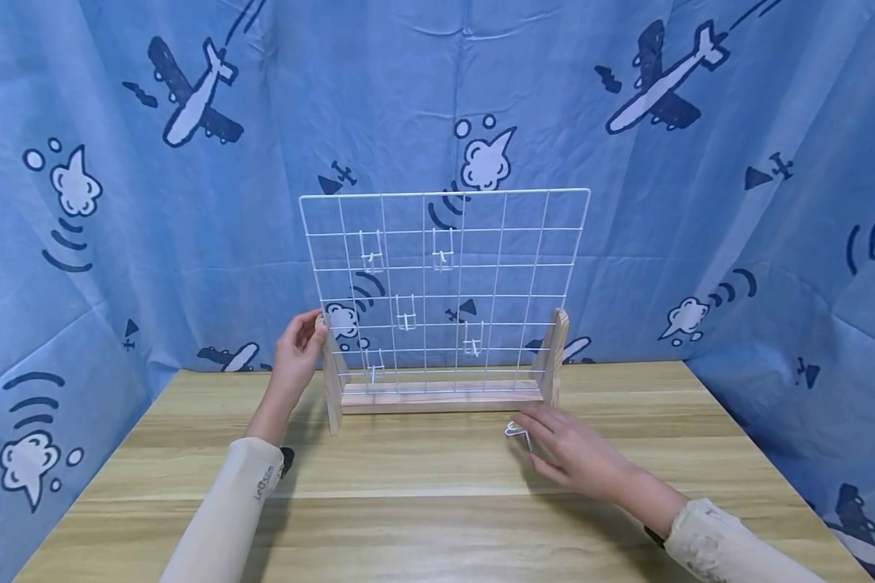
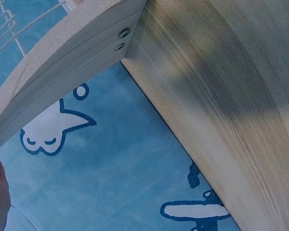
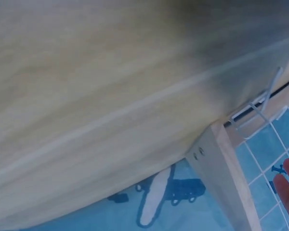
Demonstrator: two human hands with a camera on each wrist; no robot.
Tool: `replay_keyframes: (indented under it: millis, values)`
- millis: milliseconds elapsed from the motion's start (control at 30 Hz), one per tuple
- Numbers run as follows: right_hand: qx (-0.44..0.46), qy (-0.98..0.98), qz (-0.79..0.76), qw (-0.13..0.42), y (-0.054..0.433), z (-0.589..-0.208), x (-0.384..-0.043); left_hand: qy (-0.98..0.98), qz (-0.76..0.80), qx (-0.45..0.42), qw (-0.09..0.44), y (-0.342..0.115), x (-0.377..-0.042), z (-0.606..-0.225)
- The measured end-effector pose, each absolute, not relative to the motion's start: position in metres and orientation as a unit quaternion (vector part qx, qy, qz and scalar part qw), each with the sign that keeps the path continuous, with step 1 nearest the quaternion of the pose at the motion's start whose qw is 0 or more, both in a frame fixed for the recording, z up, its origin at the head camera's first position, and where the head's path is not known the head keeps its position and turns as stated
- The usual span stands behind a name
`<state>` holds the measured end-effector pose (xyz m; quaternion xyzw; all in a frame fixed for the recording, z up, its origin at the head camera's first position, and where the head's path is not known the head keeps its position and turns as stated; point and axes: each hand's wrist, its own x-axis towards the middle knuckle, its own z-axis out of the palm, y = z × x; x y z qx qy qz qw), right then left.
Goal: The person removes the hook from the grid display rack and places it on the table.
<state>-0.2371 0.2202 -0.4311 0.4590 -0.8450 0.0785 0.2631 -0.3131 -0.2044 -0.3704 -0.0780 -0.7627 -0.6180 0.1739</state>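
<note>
A white wire grid panel (image 1: 443,265) stands upright in a wooden stand (image 1: 437,400). Several white wire hooks, among them an upper one (image 1: 442,256), hang on the grid. My left hand (image 1: 296,356) pinches the top of the stand's left upright (image 1: 333,389), and its fingertips show at the upright's edge in the left wrist view. Before the stand's right end is a loose white hook (image 3: 253,115), close under the fingers of my right hand (image 1: 572,449). In the right wrist view a gap shows between those fingers (image 3: 285,185) and the hook.
The wooden table (image 1: 408,518) extends in front of the stand. Behind and at both sides hangs a blue curtain (image 1: 379,97) printed with planes and clouds. The right upright (image 1: 553,356) stands just beyond my right hand.
</note>
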Motion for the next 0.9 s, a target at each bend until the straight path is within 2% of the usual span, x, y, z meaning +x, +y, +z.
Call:
replay_keyframes:
  millis: [900]
  values:
    - [0.370, -0.875, 0.171, 0.262, 0.170, -0.398, -0.250, -0.757, -0.625, -0.083, 0.169, -0.204, -0.313, -0.372]
